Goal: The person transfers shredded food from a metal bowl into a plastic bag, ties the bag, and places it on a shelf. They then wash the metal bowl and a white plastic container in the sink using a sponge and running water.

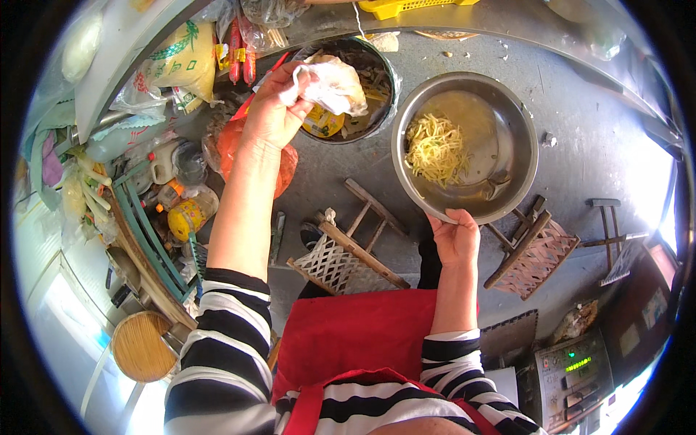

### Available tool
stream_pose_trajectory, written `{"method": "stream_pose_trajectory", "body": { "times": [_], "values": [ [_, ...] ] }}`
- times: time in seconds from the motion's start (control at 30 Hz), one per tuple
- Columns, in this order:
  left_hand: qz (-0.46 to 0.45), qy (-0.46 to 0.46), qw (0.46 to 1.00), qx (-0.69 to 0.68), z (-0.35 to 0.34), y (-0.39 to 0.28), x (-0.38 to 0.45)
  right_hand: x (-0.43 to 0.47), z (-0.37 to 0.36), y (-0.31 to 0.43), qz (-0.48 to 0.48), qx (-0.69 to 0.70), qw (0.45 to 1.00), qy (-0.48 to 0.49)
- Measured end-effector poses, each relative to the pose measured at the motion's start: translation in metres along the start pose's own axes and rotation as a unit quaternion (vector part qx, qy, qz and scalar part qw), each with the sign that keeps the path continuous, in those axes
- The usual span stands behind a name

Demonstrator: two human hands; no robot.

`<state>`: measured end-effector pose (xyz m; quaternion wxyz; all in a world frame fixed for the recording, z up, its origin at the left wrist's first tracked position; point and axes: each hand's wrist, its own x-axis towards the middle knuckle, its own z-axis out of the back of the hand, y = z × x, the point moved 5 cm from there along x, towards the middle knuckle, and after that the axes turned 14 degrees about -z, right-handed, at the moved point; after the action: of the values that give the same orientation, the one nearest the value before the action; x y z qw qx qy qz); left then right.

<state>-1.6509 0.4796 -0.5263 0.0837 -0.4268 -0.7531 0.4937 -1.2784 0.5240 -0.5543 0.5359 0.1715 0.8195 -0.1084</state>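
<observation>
Crumpled white tissue or cloth (pixel 331 84), partly brownish, is gripped in my left hand (pixel 277 111), above the near-left part of a lined waste bin (pixel 375 128) that holds scraps and a yellow wrapper. My right hand (pixel 455 236) pinches the near rim of a large stainless steel bowl (pixel 519 185), its thumb on the rim. Pale yellow-green shreds (pixel 437 149), possibly potato or noodles, are heaped at the bowl's left side, with some cloudy liquid beside them. What the shreds are, I cannot tell for certain.
Folding stools with woven seats (pixel 337 261), (pixel 533 255) stand on the grey floor near me. An orange-red plastic bag (pixel 285 168) lies beside the bin. Bottles and a teal rack (pixel 147 234) are at the left, a round wooden board (pixel 142 346) lower left. A counter edge curves across the top.
</observation>
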Motion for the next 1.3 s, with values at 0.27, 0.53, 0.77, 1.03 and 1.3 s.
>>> {"method": "stream_pose_trajectory", "body": {
  "times": [0.27,0.53,0.77,1.03,1.3],
  "values": [
    [0.03,-0.076,0.99,0.113,0.003,0.004,-0.007,0.004,0.0,-0.004,0.014,0.021,1.0,-0.014],
    [0.054,-0.026,0.992,0.112,0.015,0.008,-0.015,0.003,0.004,0.0,0.048,0.109,0.991,-0.054],
    [0.014,0.111,0.898,0.425,0.026,0.058,-0.06,0.0,-0.004,-0.004,0.066,0.164,0.983,-0.049],
    [-0.09,0.043,0.958,0.268,0.03,0.051,-0.102,-0.005,-0.008,-0.002,0.1,0.098,0.99,-0.033],
    [-0.095,-0.091,0.984,0.121,-0.019,-0.006,-0.008,-0.002,-0.012,0.001,0.053,0.093,0.994,-0.022]
  ]
}}
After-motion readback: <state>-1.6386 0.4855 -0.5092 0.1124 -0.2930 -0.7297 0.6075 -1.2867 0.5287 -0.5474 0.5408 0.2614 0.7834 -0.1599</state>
